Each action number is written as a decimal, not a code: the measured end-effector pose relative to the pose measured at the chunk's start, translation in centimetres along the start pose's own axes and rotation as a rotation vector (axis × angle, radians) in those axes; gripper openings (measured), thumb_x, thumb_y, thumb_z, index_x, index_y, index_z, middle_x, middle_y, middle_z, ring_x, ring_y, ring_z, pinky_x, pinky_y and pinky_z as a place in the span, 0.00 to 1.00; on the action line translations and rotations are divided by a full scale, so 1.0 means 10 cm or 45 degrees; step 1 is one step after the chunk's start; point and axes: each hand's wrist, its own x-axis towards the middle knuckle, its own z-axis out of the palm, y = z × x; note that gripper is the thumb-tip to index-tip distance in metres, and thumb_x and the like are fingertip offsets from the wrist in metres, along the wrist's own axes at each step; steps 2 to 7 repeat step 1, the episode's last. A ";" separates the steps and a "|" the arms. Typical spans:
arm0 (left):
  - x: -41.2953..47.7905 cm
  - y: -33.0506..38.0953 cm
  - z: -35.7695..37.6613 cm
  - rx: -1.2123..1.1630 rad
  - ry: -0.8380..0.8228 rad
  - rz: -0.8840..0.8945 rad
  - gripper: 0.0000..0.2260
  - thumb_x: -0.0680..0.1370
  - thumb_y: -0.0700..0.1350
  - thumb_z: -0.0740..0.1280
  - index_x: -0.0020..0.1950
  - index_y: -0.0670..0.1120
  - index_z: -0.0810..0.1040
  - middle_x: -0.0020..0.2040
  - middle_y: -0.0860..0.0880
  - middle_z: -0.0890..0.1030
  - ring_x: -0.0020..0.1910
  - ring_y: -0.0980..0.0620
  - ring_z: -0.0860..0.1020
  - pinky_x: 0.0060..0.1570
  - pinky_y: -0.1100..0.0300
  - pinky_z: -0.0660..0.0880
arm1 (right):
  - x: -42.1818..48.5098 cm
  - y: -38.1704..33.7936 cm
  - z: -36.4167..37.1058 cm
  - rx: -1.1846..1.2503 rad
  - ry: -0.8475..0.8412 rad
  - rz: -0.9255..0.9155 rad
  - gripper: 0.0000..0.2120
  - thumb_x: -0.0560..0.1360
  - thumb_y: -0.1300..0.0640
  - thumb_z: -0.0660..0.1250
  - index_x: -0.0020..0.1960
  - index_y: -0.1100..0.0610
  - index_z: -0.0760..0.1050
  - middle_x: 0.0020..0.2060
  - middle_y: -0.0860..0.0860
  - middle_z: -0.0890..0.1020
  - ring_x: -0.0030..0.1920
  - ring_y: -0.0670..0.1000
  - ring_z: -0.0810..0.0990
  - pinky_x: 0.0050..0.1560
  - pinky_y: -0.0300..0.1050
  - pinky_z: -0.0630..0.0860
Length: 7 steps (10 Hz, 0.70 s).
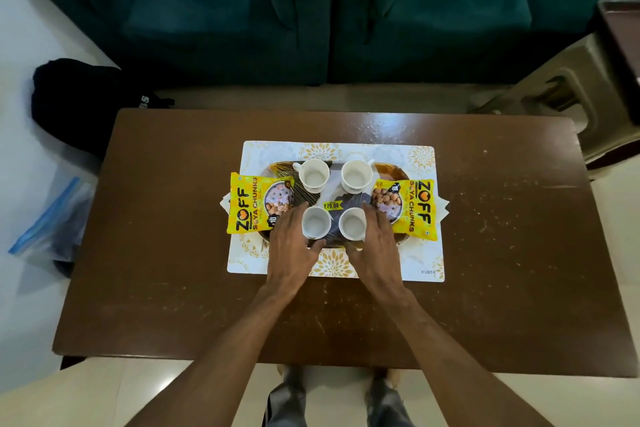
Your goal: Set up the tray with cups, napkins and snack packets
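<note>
A dark patterned tray [386, 168] lies on a white and gold placemat [420, 262] in the middle of the brown table. Several white cups stand on it: two at the back [313, 175] [354, 175] and two at the front. My left hand [292, 239] wraps the front left cup [316, 221]. My right hand [375, 241] wraps the front right cup [352, 224]. A yellow snack packet [247, 204] lies over the tray's left end, another yellow packet [415, 206] over its right end. White napkin corners [443, 203] poke out under the packets.
The brown table [173, 270] has bare room on both sides of the placemat. A green sofa [311, 10] stands behind it. A black bag [79, 97] and a clear plastic bag [52, 222] lie on the floor at left, a beige stool [568, 87] at right.
</note>
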 end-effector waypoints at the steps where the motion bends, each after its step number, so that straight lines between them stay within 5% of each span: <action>1: -0.08 0.08 -0.08 -0.039 -0.009 -0.094 0.38 0.71 0.48 0.79 0.78 0.44 0.66 0.75 0.44 0.71 0.76 0.44 0.66 0.72 0.45 0.66 | -0.05 0.04 -0.11 0.030 -0.013 0.004 0.41 0.72 0.58 0.77 0.79 0.59 0.60 0.74 0.58 0.70 0.75 0.60 0.65 0.70 0.57 0.69; 7: -0.08 0.08 -0.08 -0.039 -0.009 -0.094 0.38 0.71 0.48 0.79 0.78 0.44 0.66 0.75 0.44 0.71 0.76 0.44 0.66 0.72 0.45 0.66 | -0.05 0.04 -0.11 0.030 -0.013 0.004 0.41 0.72 0.58 0.77 0.79 0.59 0.60 0.74 0.58 0.70 0.75 0.60 0.65 0.70 0.57 0.69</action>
